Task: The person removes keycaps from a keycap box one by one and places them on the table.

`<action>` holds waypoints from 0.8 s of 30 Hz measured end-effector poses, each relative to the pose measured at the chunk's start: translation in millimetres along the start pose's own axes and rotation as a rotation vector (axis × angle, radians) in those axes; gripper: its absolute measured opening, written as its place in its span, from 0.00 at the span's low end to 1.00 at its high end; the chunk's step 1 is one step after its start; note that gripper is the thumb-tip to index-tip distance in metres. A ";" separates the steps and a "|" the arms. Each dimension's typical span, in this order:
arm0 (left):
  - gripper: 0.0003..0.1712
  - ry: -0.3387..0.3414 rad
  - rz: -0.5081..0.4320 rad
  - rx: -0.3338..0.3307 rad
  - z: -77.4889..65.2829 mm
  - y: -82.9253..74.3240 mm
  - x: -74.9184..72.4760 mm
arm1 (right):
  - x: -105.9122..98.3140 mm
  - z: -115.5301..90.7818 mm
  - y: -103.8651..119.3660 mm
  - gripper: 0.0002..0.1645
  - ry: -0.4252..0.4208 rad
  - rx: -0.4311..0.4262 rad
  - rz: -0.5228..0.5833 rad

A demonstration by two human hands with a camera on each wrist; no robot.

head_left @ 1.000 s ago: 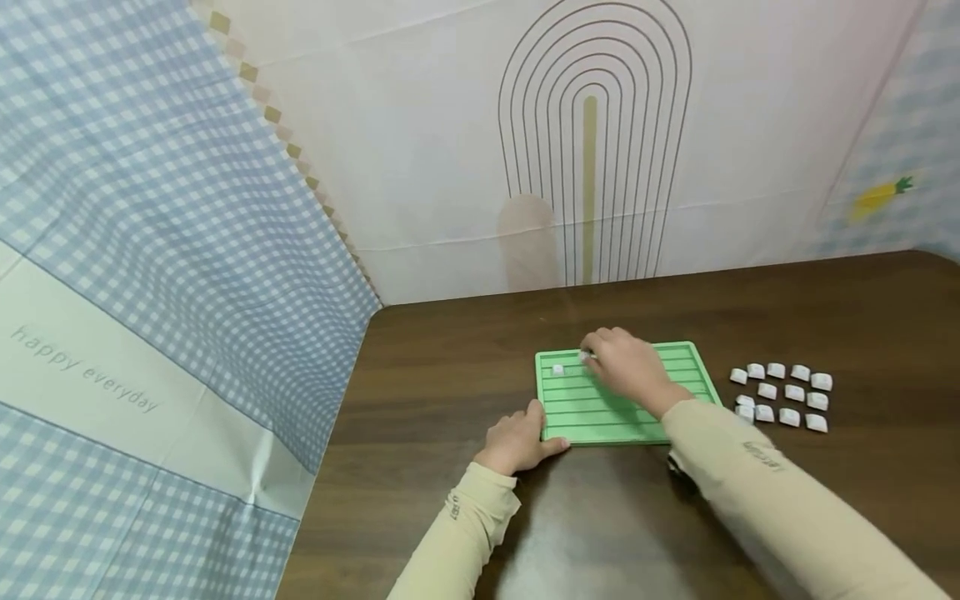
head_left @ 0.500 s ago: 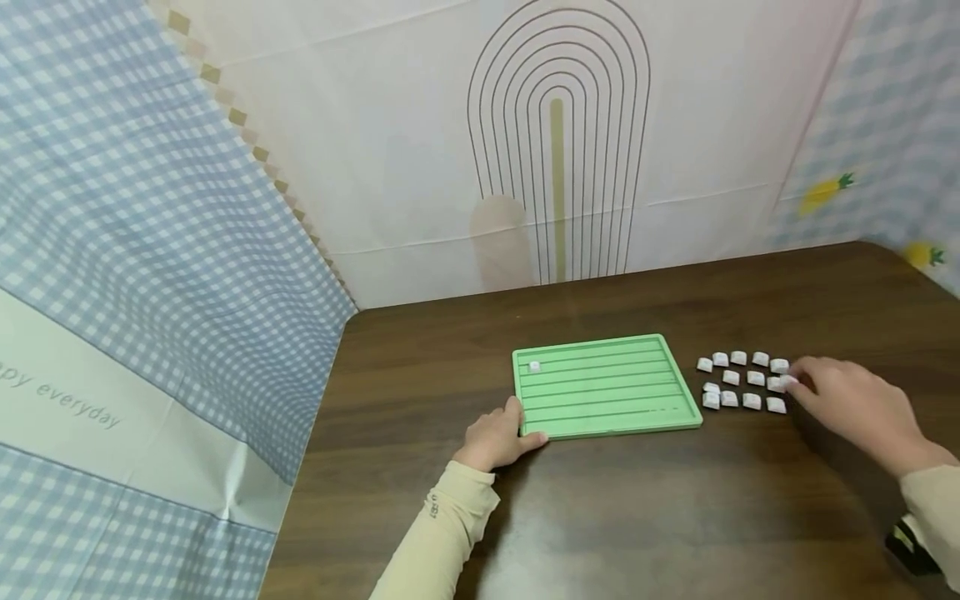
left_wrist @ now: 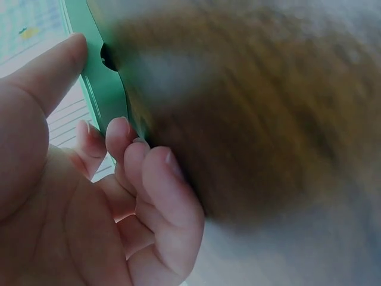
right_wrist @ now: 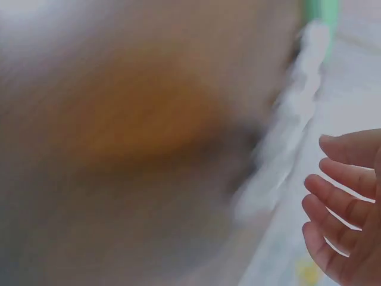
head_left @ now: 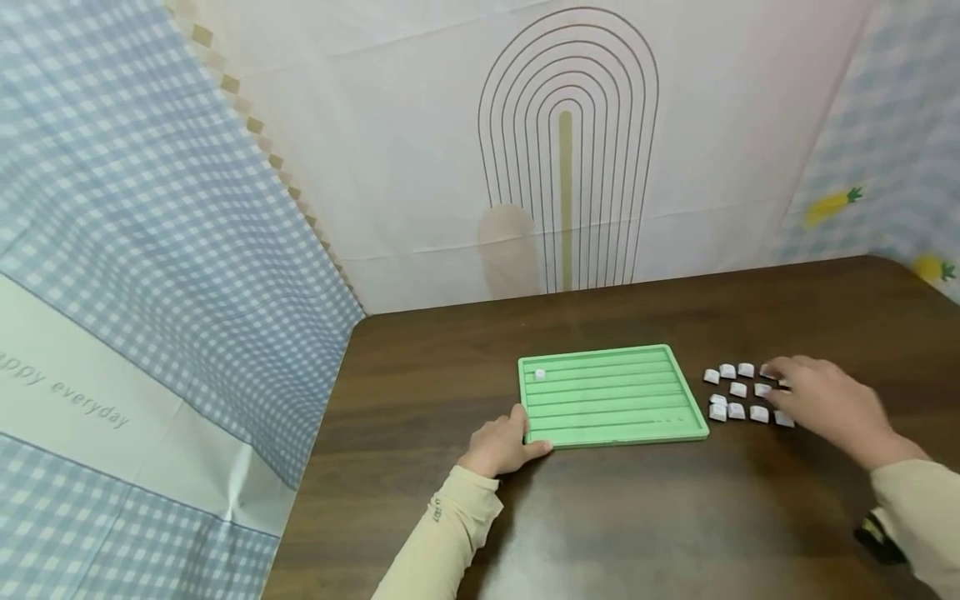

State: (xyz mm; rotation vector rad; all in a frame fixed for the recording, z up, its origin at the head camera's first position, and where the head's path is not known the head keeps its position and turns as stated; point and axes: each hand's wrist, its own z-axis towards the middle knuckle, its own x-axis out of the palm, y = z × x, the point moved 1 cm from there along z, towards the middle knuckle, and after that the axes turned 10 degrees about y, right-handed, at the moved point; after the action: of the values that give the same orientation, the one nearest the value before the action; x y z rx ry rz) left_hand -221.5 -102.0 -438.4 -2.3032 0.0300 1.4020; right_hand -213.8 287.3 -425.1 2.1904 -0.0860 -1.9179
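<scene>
A shallow light green tray (head_left: 600, 400) with raised ridges lies on the table, and one white keycap (head_left: 540, 375) sits near its far left corner. My left hand (head_left: 497, 442) holds the tray's near left corner, thumb along the front edge and fingers at the left side. In the left wrist view, the thumb (left_wrist: 65, 56) and fingertips meet the green edge. To the right of the tray, my right hand (head_left: 832, 408) hovers over the right end of a group of loose white keycaps (head_left: 738, 389), partly covering some. Its fingers (right_wrist: 333, 196) look loosely bent, with nothing visible between them.
The brown wooden table (head_left: 600, 517) runs back to a white curtain (head_left: 420, 167) with an arch print. Blue checked cloth (head_left: 187, 208) hangs along the left side. A dark band (head_left: 877, 537) shows at my right wrist.
My right hand has left the tray with the keycap it pinched there and gone to the loose keycaps at the right. Now it is farther over them, fingers loosened. The left hand stays put.
</scene>
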 end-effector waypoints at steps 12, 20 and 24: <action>0.23 0.038 0.021 -0.024 -1.5 -6.0 -2.4 | 40.4 98.1 167.4 0.22 0.003 -0.290 0.158; 0.23 0.030 0.029 -0.037 2.9 -4.1 1.2 | 60.6 117.1 210.4 0.17 -0.007 -0.346 0.052; 0.23 0.016 0.021 -0.050 2.4 1.1 -1.1 | 61.3 121.5 222.6 0.10 -0.083 -0.370 -0.021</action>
State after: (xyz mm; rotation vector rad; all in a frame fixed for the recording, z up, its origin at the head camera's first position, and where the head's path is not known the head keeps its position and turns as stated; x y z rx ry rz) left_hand -224.3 -102.4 -438.8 -2.3610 0.0243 1.4103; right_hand -301.2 42.9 -452.4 1.8764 0.2586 -1.8588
